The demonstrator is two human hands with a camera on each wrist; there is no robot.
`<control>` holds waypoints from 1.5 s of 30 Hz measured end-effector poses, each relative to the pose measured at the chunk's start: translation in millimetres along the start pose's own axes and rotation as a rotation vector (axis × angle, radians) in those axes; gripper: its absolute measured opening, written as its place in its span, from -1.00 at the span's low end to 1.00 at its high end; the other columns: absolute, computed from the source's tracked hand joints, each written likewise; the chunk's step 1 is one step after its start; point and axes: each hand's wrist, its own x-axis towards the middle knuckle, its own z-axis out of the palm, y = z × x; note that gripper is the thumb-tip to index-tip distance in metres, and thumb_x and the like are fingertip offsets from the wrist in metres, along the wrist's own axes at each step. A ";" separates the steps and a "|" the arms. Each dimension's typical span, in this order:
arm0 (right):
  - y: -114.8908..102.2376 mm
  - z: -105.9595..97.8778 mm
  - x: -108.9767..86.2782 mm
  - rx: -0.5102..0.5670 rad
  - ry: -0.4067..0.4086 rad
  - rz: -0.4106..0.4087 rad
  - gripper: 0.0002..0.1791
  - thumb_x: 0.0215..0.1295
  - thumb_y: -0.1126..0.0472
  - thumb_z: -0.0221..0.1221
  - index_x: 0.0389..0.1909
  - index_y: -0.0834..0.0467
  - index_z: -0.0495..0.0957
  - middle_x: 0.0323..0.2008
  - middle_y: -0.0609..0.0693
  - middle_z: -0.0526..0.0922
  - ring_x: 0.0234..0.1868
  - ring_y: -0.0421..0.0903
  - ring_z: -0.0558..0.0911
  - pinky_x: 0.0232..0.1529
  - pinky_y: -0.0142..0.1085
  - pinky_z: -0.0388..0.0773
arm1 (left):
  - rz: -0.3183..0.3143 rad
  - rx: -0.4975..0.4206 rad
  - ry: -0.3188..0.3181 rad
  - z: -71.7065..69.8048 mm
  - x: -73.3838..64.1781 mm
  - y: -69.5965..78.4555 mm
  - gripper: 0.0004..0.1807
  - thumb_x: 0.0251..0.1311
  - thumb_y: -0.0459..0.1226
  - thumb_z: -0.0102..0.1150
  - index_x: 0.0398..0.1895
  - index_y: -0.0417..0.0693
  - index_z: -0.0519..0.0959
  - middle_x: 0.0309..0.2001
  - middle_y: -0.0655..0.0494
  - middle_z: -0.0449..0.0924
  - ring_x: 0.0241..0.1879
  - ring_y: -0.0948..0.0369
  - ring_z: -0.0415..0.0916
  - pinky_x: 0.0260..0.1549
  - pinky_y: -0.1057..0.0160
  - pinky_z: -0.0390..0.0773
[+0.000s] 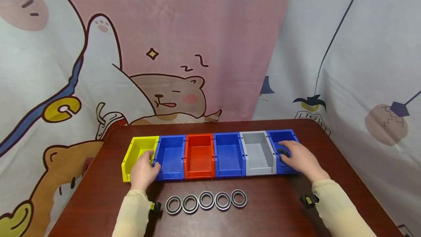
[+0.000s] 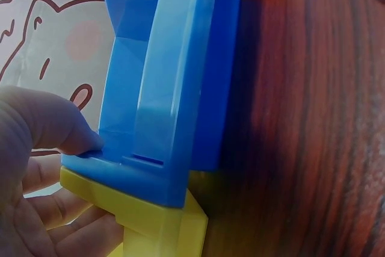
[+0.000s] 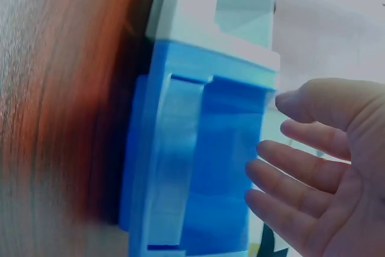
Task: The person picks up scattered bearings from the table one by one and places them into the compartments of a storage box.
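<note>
My left hand (image 1: 143, 173) pinches the adjoining side walls of the yellow bin (image 1: 126, 173) and the blue bin (image 1: 169, 175) beside it. In the left wrist view its thumb is inside the blue bin (image 2: 165, 82), with the other fingers on the yellow bin's side (image 2: 150, 224). Over the rightmost blue bin (image 1: 279, 134) is my right hand (image 1: 304, 161), fingers apart and loosely bent. A dark bearing (image 1: 283, 153) shows in that bin, between thumb and forefinger in the head view. The right wrist view shows nothing in the hand (image 3: 337, 173).
A red bin (image 1: 199, 156), another blue bin (image 1: 229, 154) and a grey bin (image 1: 258, 154) complete the joined row. Several ball bearings (image 1: 206, 200) lie in a line on the brown table (image 1: 263, 215) in front. A printed curtain (image 1: 236, 46) hangs behind.
</note>
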 end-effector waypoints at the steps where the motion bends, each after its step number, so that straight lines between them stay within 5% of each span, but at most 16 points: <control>1: -1.3 -1.2 -1.9 0.006 0.005 -0.010 -0.43 0.21 0.21 0.30 0.23 0.32 0.48 0.17 0.38 0.51 0.19 0.37 0.46 0.13 0.28 0.39 | 0.000 0.001 0.001 0.1 0.0 0.0 -0.40 0.19 -0.27 0.20 0.29 -0.37 0.38 0.17 -0.37 0.49 0.09 -0.23 0.48 0.09 -0.21 0.44; 13: -27.5 -3.2 -25.7 0.088 0.103 -0.147 -0.41 0.14 0.25 0.39 0.21 0.31 0.50 0.11 0.28 0.58 0.06 0.24 0.60 0.00 0.14 0.56 | 0.008 0.003 0.014 0.9 0.8 -1.7 -0.40 0.18 -0.27 0.20 0.28 -0.36 0.39 0.16 -0.36 0.49 0.09 -0.22 0.48 0.08 -0.21 0.44; 22: -56.6 13.7 -38.6 0.112 0.168 -0.383 -0.35 0.01 0.24 0.47 0.19 0.24 0.55 0.07 0.09 0.63 0.04 0.07 0.61 -0.05 0.02 0.60 | 0.013 -0.002 0.029 0.3 1.3 -0.4 -0.40 0.16 -0.27 0.21 0.26 -0.37 0.41 0.13 -0.37 0.51 0.07 -0.23 0.49 0.06 -0.21 0.45; 27: -71.0 30.7 -43.6 0.091 0.104 -0.483 -0.32 0.01 0.15 0.48 0.21 0.17 0.55 0.06 -0.01 0.62 0.06 0.00 0.59 -0.01 -0.01 0.58 | 0.015 -0.005 0.033 -0.6 0.8 0.8 -0.40 0.15 -0.27 0.21 0.26 -0.37 0.41 0.13 -0.37 0.51 0.06 -0.24 0.49 0.05 -0.22 0.45; 37: -95.3 59.9 -49.3 0.066 -0.087 -0.539 -0.20 -0.03 0.00 0.50 0.28 0.11 0.49 0.09 -0.04 0.56 0.07 -0.08 0.55 0.06 -0.08 0.56 | 0.011 -0.002 0.031 0.6 0.2 1.4 -0.41 0.15 -0.27 0.21 0.24 -0.37 0.42 0.13 -0.36 0.52 0.06 -0.23 0.50 0.05 -0.21 0.46; 45: -107.9 78.3 -50.2 0.026 -0.054 -0.636 -0.13 -0.18 -0.07 0.54 0.23 0.13 0.51 0.07 -0.05 0.53 0.04 -0.11 0.53 0.00 -0.18 0.58 | -0.001 0.004 0.021 0.4 1.2 -0.2 -0.41 0.16 -0.26 0.21 0.26 -0.35 0.41 0.14 -0.35 0.52 0.06 -0.23 0.50 0.04 -0.21 0.46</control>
